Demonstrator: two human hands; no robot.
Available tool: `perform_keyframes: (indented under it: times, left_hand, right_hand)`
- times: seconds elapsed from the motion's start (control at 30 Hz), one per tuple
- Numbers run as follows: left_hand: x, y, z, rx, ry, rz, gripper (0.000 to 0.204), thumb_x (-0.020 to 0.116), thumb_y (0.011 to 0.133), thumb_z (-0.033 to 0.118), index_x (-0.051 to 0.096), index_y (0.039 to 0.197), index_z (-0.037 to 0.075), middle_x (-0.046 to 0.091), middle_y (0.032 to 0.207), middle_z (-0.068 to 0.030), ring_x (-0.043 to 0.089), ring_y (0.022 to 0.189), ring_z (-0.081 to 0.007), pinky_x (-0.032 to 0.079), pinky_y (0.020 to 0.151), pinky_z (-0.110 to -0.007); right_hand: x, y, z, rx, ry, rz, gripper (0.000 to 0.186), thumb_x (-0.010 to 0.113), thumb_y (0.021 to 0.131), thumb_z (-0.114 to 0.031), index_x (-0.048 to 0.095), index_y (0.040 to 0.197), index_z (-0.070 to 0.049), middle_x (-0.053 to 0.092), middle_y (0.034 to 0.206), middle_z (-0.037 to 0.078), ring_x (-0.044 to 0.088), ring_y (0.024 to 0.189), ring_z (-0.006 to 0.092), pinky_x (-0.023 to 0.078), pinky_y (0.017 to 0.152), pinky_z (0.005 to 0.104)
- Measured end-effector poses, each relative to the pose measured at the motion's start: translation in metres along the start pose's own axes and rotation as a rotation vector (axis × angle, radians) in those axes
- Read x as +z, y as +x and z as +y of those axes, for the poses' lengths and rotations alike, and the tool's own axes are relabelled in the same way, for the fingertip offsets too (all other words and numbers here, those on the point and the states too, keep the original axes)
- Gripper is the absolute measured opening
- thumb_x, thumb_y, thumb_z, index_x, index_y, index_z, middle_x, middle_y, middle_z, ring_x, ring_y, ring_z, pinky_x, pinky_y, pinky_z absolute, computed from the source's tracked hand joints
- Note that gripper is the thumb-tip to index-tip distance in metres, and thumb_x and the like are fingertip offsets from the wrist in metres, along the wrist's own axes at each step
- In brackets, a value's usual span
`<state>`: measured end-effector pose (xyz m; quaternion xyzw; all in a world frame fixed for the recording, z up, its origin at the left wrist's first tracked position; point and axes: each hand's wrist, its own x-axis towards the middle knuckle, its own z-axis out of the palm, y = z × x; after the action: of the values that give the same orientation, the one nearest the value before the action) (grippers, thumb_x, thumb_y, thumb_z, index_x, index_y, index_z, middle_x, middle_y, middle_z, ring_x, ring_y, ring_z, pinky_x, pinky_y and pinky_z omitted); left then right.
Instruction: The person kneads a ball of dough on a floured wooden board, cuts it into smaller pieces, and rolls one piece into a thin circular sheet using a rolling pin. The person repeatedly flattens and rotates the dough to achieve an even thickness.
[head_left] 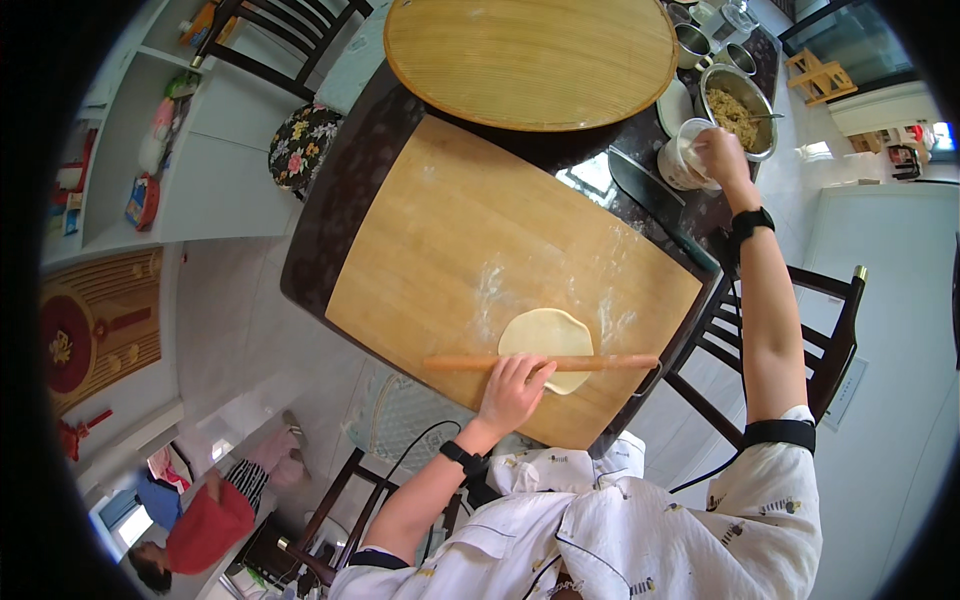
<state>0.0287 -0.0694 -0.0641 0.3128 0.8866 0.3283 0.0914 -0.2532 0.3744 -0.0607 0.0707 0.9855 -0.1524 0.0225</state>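
While the left hand point(512, 392) curls its grip over the rolling pin point(605, 363), which crosses the dough round point(545, 333) on the wooden board point(450, 230), the right hand's point(722, 158) grip at the tub point(674, 168) cannot be determined; dusting should stay light, rolling pressure even.

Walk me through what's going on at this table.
A person's left hand lies over a wooden rolling pin, which lies across a flat round of dough on a floured wooden board. The right hand is at the mouth of a whitish tub; what its fingers hold is hidden. Close by are a metal bowl of crumbly-looking food and a broad-bladed knife.
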Motion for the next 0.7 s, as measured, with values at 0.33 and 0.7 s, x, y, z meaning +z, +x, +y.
perform_keyframes:
  times: [0.33, 0.7]
  left_hand:
    - [0.000, -0.012, 0.016, -0.027, 0.008, -0.018, 0.052, 0.072, 0.075, 0.012, 0.057, 0.124, 0.009, 0.057, 0.113, -0.0080, 0.054, 0.107, -0.0270, 0.041, 0.093, -0.042]
    - [0.027, -0.049, 0.027, -0.112, 0.157, 0.196, 0.034, 0.070, 0.077, 0.006, 0.063, 0.110, 0.011, 0.059, 0.104, -0.0067, 0.057, 0.101, -0.0273, 0.042, 0.088, -0.042]
  right_hand:
    - [-0.026, -0.160, -0.136, 0.053, 0.749, -0.019, 0.020, 0.060, 0.086, -0.003, 0.070, 0.102, 0.002, 0.068, 0.077, 0.011, 0.060, 0.063, 0.0145, 0.048, 0.062, 0.0279]
    - [0.050, -0.306, -0.171, -0.101, 0.614, -0.326, 0.022, 0.059, 0.083, 0.002, 0.070, 0.101, -0.001, 0.067, 0.075, 0.019, 0.066, 0.066, 0.0337, 0.053, 0.063, 0.0370]
